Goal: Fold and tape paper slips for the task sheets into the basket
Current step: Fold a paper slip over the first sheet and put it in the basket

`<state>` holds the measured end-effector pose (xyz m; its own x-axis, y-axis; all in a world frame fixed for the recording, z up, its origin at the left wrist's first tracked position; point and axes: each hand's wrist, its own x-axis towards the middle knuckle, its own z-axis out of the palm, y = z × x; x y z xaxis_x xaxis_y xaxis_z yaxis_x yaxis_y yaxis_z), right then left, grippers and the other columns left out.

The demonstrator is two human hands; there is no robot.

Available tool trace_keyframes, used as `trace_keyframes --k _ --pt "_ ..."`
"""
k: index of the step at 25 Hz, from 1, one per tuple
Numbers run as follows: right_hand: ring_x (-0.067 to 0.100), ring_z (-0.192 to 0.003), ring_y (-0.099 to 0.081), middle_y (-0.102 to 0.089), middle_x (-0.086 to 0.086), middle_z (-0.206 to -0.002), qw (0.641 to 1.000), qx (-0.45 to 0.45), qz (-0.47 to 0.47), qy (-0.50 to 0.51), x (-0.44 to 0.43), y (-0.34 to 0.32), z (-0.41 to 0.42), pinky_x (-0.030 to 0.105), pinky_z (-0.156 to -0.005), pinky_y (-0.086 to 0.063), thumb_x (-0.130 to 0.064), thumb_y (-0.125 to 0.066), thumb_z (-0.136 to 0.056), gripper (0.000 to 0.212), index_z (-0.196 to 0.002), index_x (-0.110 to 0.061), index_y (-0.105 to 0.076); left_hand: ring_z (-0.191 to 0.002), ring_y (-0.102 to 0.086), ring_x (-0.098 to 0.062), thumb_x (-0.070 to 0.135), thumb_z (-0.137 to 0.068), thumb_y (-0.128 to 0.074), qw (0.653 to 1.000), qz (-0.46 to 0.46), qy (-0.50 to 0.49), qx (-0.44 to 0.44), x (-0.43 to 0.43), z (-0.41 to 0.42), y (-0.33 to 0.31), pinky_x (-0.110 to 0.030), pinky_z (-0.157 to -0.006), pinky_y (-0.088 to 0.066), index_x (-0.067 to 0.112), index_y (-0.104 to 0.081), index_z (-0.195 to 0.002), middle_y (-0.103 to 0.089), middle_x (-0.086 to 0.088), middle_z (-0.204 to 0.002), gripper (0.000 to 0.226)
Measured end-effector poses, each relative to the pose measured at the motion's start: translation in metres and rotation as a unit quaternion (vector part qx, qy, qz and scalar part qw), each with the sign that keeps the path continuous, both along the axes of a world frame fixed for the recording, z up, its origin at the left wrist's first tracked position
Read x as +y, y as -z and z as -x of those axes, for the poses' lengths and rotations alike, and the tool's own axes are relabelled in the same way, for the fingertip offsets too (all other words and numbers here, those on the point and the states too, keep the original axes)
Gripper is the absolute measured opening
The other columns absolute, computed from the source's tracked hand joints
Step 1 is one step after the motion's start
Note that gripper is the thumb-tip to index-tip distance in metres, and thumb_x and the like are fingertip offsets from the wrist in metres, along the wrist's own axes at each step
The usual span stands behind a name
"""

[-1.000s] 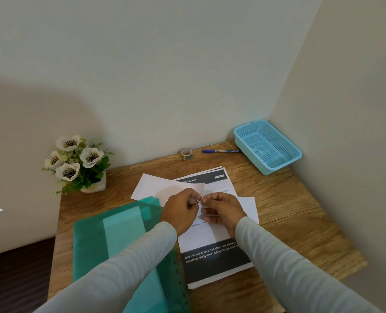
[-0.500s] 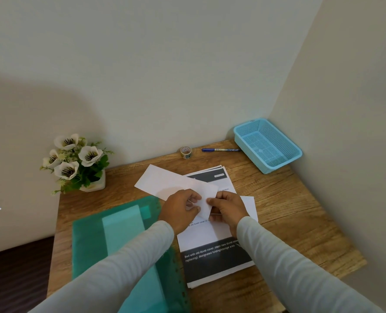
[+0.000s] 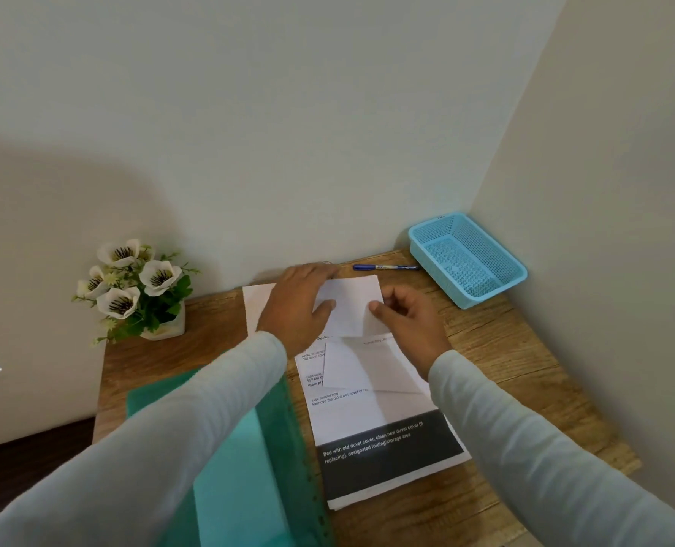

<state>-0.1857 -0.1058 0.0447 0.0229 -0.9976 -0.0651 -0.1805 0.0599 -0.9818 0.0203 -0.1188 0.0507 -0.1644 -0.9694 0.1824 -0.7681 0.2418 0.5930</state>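
A white paper slip (image 3: 349,304) is held over the back of the wooden desk. My right hand (image 3: 409,327) pinches its right edge between thumb and fingers. My left hand (image 3: 298,305) stretches palm-down across the slip's left part, its blurred fingertips at the back wall; they hide the spot where the tape roll stood. A second folded white paper (image 3: 367,373) lies on the printed task sheets (image 3: 387,448). The light blue mesh basket (image 3: 503,284) sits in the back right corner with nothing in it.
A blue pen (image 3: 383,267) lies by the wall, left of the basket. A green plastic folder (image 3: 249,448) covers the desk's near left. A pot of white flowers (image 3: 134,290) stands at the back left. Walls close the desk behind and on the right.
My left hand let go of the slip and reached forward to the back wall, covering the tape roll. My right hand carried the slip farther back.
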Motion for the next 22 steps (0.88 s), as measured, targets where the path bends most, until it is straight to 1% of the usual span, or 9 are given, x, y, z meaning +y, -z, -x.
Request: trace_keyframes --k 3,5,7,10,12,15,18,19,22 --pt "0.013 -0.081 -0.067 -0.072 0.001 -0.086 0.995 -0.095 0.034 -0.011 -0.009 -0.025 0.0 0.027 -0.077 -0.056 -0.002 -0.07 -0.093 0.012 -0.095 -0.014 -0.074 -0.118 -0.057 -0.022 0.021 -0.097 -0.067 0.999 0.034 0.012 0.018 -0.015 0.0 -0.02 -0.035 -0.103 -0.042 0.02 -0.069 -0.126 -0.07 0.003 -0.122 0.029" --pt "0.017 -0.086 -0.07 -0.074 0.006 -0.094 0.988 -0.151 0.026 0.012 -0.014 -0.033 0.003 0.03 -0.079 -0.058 -0.004 -0.075 -0.09 0.015 -0.103 -0.012 -0.07 -0.098 -0.066 -0.022 0.021 -0.095 -0.069 0.995 0.019 -0.003 0.101 -0.021 -0.001 -0.035 -0.032 -0.089 -0.048 0.019 -0.074 -0.107 -0.074 0.005 -0.102 0.013" --pt "0.021 -0.095 -0.071 -0.074 0.007 -0.101 0.988 -0.153 0.01 0.027 -0.017 -0.031 0.007 0.036 -0.085 -0.059 -0.014 -0.082 -0.085 0.03 -0.111 -0.014 -0.067 -0.087 -0.07 -0.023 0.025 -0.094 -0.069 0.976 -0.008 -0.02 0.218 -0.026 -0.004 -0.047 -0.036 -0.079 -0.055 0.022 -0.073 -0.096 -0.075 0.004 -0.092 0.006" --pt "0.017 -0.106 -0.071 -0.075 0.002 -0.113 0.994 -0.102 -0.037 -0.007 -0.008 -0.02 0.01 0.038 -0.092 -0.057 -0.019 -0.084 -0.084 0.048 -0.128 -0.02 -0.064 -0.094 -0.073 -0.027 0.019 -0.096 -0.068 0.921 -0.039 -0.057 0.382 -0.027 -0.006 -0.064 -0.044 -0.085 -0.06 0.019 -0.073 -0.102 -0.078 -0.001 -0.101 0.008" --pt "0.013 -0.11 -0.07 -0.074 0.0 -0.118 0.995 -0.068 -0.064 -0.034 0.0 -0.009 0.007 0.034 -0.091 -0.055 -0.018 -0.084 -0.085 0.051 -0.131 -0.025 -0.062 -0.096 -0.074 -0.024 0.009 -0.097 -0.066 0.886 -0.037 -0.071 0.457 -0.025 -0.006 -0.075 -0.039 -0.085 -0.06 0.012 -0.072 -0.107 -0.079 -0.001 -0.103 0.012" --pt "0.012 -0.111 -0.069 -0.072 -0.002 -0.121 0.992 -0.047 -0.095 -0.065 0.009 0.002 0.0 0.029 -0.089 -0.053 -0.017 -0.082 -0.086 0.045 -0.122 -0.037 -0.062 -0.094 -0.074 -0.019 0.004 -0.097 -0.065 0.858 -0.004 -0.079 0.507 -0.024 -0.011 -0.09 -0.033 -0.083 -0.06 0.009 -0.071 -0.109 -0.079 -0.001 -0.103 0.014" --pt "0.009 -0.106 -0.071 -0.074 -0.005 -0.117 0.988 -0.056 -0.118 -0.088 0.013 0.004 -0.007 0.019 -0.08 -0.053 -0.015 -0.078 -0.09 0.042 -0.126 -0.03 -0.062 -0.1 -0.073 -0.023 0.006 -0.097 -0.064 0.822 -0.009 -0.109 0.559 -0.026 -0.018 -0.093 -0.037 -0.086 -0.061 0.008 -0.069 -0.114 -0.076 -0.006 -0.112 0.017" --pt "0.01 -0.103 -0.072 -0.076 -0.005 -0.114 0.986 -0.063 -0.121 -0.095 0.013 0.005 -0.008 0.019 -0.078 -0.054 -0.014 -0.077 -0.091 0.039 -0.126 -0.026 -0.063 -0.102 -0.072 -0.023 0.006 -0.098 -0.063 0.805 -0.025 -0.12 0.581 -0.027 -0.019 -0.092 -0.037 -0.086 -0.061 0.009 -0.069 -0.114 -0.076 -0.006 -0.113 0.018" --pt "0.017 -0.103 -0.074 -0.079 -0.001 -0.108 0.983 -0.075 -0.142 -0.085 0.011 0.007 -0.008 0.037 -0.092 -0.06 -0.008 -0.073 -0.092 0.031 -0.12 -0.019 -0.069 -0.105 -0.072 -0.023 0.007 -0.099 -0.061 0.755 -0.085 -0.167 0.628 -0.026 -0.02 -0.074 -0.037 -0.086 -0.061 0.012 -0.068 -0.114 -0.076 -0.005 -0.115 0.018"
